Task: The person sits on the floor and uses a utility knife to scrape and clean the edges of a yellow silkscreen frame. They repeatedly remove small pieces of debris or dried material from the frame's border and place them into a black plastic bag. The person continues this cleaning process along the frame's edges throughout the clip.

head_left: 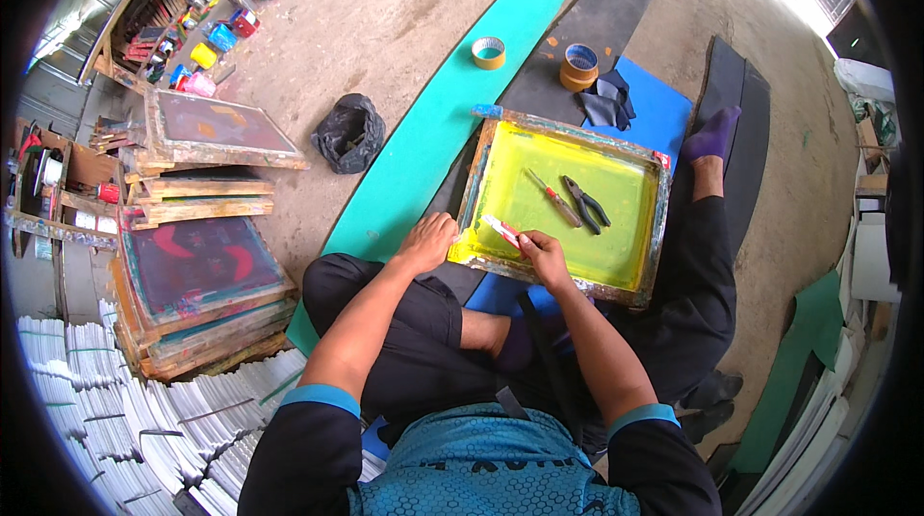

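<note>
A wooden screen-printing frame [568, 282] with yellow mesh [515, 165] lies before me, tilted slightly to the right. In my right hand [546, 259] is a red-and-white utility knife [502, 230], its tip pointing left over the mesh near the frame's near left corner. My left hand [429, 243] is closed at that corner, fingertips pinched against the frame's left edge; what they hold, if anything, is hidden. On the mesh lie a screwdriver [555, 198] with a reddish handle and, beside it, black-handled pliers [585, 205].
Beyond the frame sit a tape roll [488, 54] on a green foam strip [433, 121], stacked tape rolls [578, 68] and a dark cloth [608, 100]. To the left are a black plastic bag [348, 134], piled frames [207, 261] and paper bundles [183, 410]. My outstretched foot [710, 134] borders the frame's right.
</note>
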`<state>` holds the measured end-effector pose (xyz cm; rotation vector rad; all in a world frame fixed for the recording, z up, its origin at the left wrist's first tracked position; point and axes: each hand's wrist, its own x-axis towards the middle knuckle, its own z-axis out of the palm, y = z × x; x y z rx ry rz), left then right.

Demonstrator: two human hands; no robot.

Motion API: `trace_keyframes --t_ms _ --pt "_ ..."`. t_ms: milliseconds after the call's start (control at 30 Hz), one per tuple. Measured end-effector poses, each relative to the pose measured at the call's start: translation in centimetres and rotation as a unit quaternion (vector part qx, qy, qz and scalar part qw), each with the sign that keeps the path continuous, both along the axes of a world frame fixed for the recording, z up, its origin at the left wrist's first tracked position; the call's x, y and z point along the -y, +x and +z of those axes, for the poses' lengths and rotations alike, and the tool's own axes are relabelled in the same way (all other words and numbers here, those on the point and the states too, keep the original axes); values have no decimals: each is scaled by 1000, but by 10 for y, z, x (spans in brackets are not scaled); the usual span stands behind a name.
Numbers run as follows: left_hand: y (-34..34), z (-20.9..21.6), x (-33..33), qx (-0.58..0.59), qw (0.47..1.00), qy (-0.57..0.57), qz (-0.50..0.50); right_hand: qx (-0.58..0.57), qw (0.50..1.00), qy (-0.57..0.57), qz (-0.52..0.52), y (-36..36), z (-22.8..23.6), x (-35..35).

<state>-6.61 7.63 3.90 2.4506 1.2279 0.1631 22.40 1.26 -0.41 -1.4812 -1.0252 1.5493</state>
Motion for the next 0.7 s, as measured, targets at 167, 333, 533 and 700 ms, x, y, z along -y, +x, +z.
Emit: trace_keyframes --t_ms 167,333,533,700 --pt "-2 8 11 18 1000 -17 7 3 1000 22 -5 0 5 0" --pt "-8 11 20 32 999 -31 32 -8 999 31 -16 -3 6 0" --pt "-1 21 27 106 994 -1 20 22 999 38 -18 3 -3 2" --pt "-3 7 33 149 976 -102 120 35 998 42 -19 0 -2 1"
